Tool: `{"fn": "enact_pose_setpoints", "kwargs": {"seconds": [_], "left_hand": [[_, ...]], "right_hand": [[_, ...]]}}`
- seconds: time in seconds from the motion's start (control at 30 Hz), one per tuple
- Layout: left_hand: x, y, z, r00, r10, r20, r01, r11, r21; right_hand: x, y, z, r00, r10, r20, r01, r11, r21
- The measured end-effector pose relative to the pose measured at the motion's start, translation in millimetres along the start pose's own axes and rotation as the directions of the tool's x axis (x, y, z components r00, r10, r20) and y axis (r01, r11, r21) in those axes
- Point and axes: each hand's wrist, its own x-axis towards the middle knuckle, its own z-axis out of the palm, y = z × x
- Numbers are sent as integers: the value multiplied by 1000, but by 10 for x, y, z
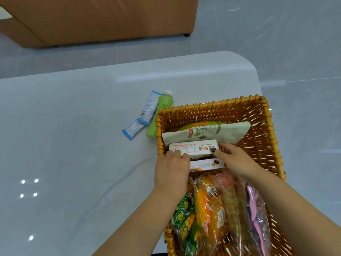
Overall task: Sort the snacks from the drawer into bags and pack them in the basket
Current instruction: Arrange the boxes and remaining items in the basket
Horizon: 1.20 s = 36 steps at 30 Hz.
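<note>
1. Here, the white cookie box [193,149] stands on edge inside the wicker basket [258,137], wedged between the green-and-cream pouch [206,133] at its 12 o'clock and a second box [206,165] at its 6 o'clock. I judge it is set upright to save floor room.
2. My left hand [170,164] curls its fingers over the box's near-left edge, and my right hand [234,159] pinches its right end, so both are clamped on it to steady the seating.
3. At 6 o'clock in the basket lie clear bags of snacks [212,209], already packed.
4. Outside, at the basket's 10 o'clock, a green bottle [160,115] and blue sachets [142,117] wait on the table [73,145].
</note>
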Motion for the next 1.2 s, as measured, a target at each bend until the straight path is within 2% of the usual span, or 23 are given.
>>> {"fn": "enact_pose_setpoints", "kwargs": {"seconds": [0.13, 0.23, 0.33, 0.43, 0.5, 0.63, 0.7, 0.77, 0.87, 0.93, 1.0, 1.07, 1.1, 1.13, 1.2], "left_hand": [[65, -50, 25, 997, 56, 59, -63, 991, 115], [63, -60, -31, 991, 72, 111, -84, 990, 111], [114, -94, 95, 998, 36, 54, -43, 989, 139], [94, -55, -7, 994, 54, 91, -68, 985, 159], [130, -90, 71, 998, 45, 53, -53, 984, 170], [96, -128, 81, 986, 161, -49, -154, 980, 125], [92, -168, 199, 977, 194, -94, -187, 979, 81], [61, -201, 246, 965, 208, -157, -206, 978, 30], [28, -277, 267, 938, 202, -280, -238, 966, -100], [6, -332, 119, 945, 71, -318, -181, 926, -332], [24, -398, -91, 939, -203, -277, -25, 764, -644], [121, -516, -221, 866, -445, -226, 44, 518, -854], [197, -608, -258, 812, -544, -214, 31, 406, -913], [289, -718, -266, 750, -627, -211, 11, 331, -944], [489, -933, -196, 652, -732, -196, 20, 275, -961]], "right_hand": [[44, -26, -10, 997, -76, -8, 76, 997, -20], [46, 7, -76, 995, -104, -14, 105, 990, 92], [39, -2, -57, 999, 30, -28, -24, 978, 209], [51, -5, -25, 987, 163, -6, -156, 955, 253], [55, -16, 0, 985, 172, -1, -166, 952, 257], [45, -39, 8, 983, 184, 5, -180, 956, 230], [62, -27, -29, 993, 112, -44, -110, 992, 58], [32, -50, -56, 990, -40, -132, 18, 986, -167], [-78, -169, -41, 921, -289, -261, 211, 934, -289], [-132, -279, -7, 871, -399, -287, 323, 905, -278], [-149, -406, 31, 838, -472, -274, 404, 874, -269], [-104, -530, 71, 810, -525, -261, 453, 843, -290], [-68, -602, 96, 797, -543, -263, 465, 831, -306], [-27, -685, 129, 783, -561, -270, 476, 819, -320], [75, -886, 226, 739, -613, -278, 509, 779, -365]]}}
